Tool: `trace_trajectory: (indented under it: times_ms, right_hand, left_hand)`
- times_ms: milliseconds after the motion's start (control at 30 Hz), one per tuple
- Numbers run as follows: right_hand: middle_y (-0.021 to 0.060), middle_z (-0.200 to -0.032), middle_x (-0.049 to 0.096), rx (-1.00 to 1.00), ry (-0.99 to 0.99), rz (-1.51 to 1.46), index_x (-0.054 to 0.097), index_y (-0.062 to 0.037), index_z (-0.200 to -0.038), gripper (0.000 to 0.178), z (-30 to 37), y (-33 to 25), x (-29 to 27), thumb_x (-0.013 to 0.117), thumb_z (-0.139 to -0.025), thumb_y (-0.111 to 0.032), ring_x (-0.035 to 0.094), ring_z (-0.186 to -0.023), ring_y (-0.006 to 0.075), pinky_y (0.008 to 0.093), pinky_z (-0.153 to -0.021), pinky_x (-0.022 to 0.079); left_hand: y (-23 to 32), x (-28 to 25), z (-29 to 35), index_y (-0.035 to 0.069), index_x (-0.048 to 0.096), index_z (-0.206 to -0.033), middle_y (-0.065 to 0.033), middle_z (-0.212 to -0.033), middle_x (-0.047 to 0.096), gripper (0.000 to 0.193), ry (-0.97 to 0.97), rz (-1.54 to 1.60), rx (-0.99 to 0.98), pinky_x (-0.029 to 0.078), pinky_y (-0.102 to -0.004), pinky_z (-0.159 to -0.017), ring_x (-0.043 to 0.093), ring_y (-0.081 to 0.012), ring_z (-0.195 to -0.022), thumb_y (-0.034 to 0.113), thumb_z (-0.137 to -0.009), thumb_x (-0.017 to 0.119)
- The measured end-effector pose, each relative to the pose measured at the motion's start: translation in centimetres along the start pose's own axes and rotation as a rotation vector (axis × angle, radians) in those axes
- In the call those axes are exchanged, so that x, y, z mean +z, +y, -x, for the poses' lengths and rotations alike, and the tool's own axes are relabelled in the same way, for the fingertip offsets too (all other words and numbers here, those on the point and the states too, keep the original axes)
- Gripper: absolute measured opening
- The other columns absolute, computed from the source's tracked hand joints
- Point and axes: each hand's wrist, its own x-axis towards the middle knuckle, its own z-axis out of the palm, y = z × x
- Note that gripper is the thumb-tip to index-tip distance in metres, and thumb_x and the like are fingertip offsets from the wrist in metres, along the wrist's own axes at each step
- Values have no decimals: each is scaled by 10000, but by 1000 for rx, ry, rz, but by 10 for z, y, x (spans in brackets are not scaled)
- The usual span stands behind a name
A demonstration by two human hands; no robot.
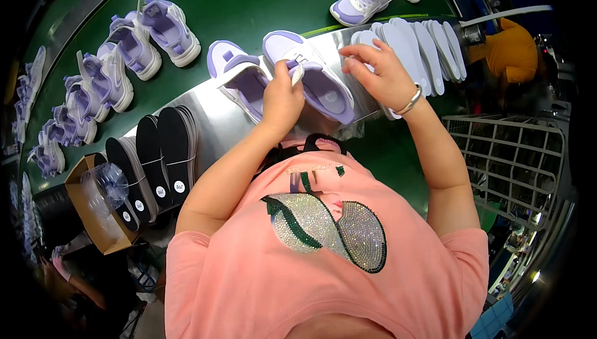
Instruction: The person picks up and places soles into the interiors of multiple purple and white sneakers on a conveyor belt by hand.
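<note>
My left hand (283, 97) is closed on the tongue of a white and lavender sneaker (333, 93), pinching it at the shoe's opening. This sneaker lies on a shiny metal ledge (214, 99) in front of me, its lavender inside showing. Close to its left side rests a second sneaker (249, 84) of the same kind. My right hand (380, 76), with a silver bangle at the wrist, hovers right of the held shoe with thumb and fingers apart and nothing seen between them. Just beyond that hand, white insoles (404, 46) lie in overlapping stacks.
Several lavender sneakers (124, 46) line the green belt (242, 3) at left; more sneakers (364, 3) stand at its far right. Black insole bundles (177, 146) and a cardboard box (99, 214) are at left. A wire rack (510, 158) and a person in orange (513, 50) are at right.
</note>
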Motion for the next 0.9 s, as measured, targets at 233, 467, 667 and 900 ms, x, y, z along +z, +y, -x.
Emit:
trace_trajectory:
  times_ms: [233,467,667,900]
  right_hand:
    - [118,-766,613,-2,-546,632,586,-55,-897,262,17,8,56,556,-737,-261,587,-799,273,506,-949,228]
    - [127,-791,630,32,-664,477,614,-71,-801,225,1,36,80,531,-708,-259,604,-797,267,403,-801,338]
    - [147,-836,627,125,-528,426,603,-62,-826,204,4,31,98,498,-705,-189,603,-810,280,461,-790,342]
    - [145,-913,616,130,-584,286,578,-59,-943,288,-12,-4,110,492,-742,-247,594,-856,272,535,-792,332]
  left_hand:
    - [0,6,-8,-14,401,-1023,-244,-760,578,291,-51,3,-30,437,-448,-627,557,-417,-743,90,-770,502]
    - [7,8,-26,-15,424,-1043,-214,-863,580,422,3,14,-41,435,-387,-671,577,-334,-792,268,-777,590]
    - [1,-31,11,-4,341,-1190,-137,-773,591,638,18,-325,137,461,-367,-569,583,-303,-657,309,-727,649]
    - [0,-20,-14,-48,168,-1284,-206,-625,584,800,-183,-611,-110,470,-419,-517,590,-358,-584,346,-723,579]
